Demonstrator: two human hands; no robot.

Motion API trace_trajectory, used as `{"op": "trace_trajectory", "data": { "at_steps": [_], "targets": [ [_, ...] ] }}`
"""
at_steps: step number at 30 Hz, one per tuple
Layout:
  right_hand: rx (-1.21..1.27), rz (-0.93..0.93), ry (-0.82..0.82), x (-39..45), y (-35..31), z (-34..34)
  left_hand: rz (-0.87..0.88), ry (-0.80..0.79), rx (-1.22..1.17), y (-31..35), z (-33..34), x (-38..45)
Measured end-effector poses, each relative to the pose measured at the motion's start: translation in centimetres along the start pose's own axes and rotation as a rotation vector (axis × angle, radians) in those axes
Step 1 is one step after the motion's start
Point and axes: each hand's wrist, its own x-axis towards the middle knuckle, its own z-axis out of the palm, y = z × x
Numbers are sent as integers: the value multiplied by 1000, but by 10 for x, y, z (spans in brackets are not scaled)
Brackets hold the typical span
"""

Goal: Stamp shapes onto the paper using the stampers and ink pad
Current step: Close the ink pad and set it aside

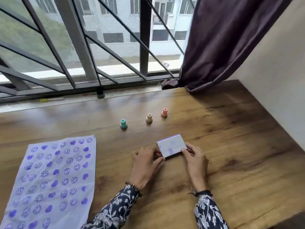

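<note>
A white paper (49, 182) lies at the left of the wooden table, covered in rows of purple smiley faces and hearts. Both hands hold a small white ink pad box (171, 146) with purple smudges on its lid, resting on the table. My left hand (145, 161) grips its left end, my right hand (194, 157) its right end. Three small stampers stand upright beyond it: a teal stamper (123, 123), a beige stamper (149, 118) and a pink stamper (164, 112).
The wooden table (231, 162) runs to a window sill with a metal grille (82, 47). A dark purple curtain (222, 43) hangs at the back right beside a cream wall (280, 71).
</note>
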Motion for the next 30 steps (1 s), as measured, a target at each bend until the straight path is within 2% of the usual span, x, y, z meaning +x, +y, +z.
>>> {"op": "trace_trajectory", "data": {
  "at_steps": [10, 15, 20, 24, 30],
  "targets": [
    [-22, 10, 114, 80, 6, -2, -39, 53, -23, 38, 26, 78],
    [19, 11, 134, 71, 3, 2, -43, 72, -82, 37, 27, 72],
    [55, -33, 178, 24, -20, 16, 3, 80, -135, 27, 6, 33],
    [141, -95, 0, -41, -47, 45, -45, 148, -137, 12, -25, -11],
    [119, -123, -423, -139, -79, 91, -213, 259, -76, -37, -88, -85]
  ]
}}
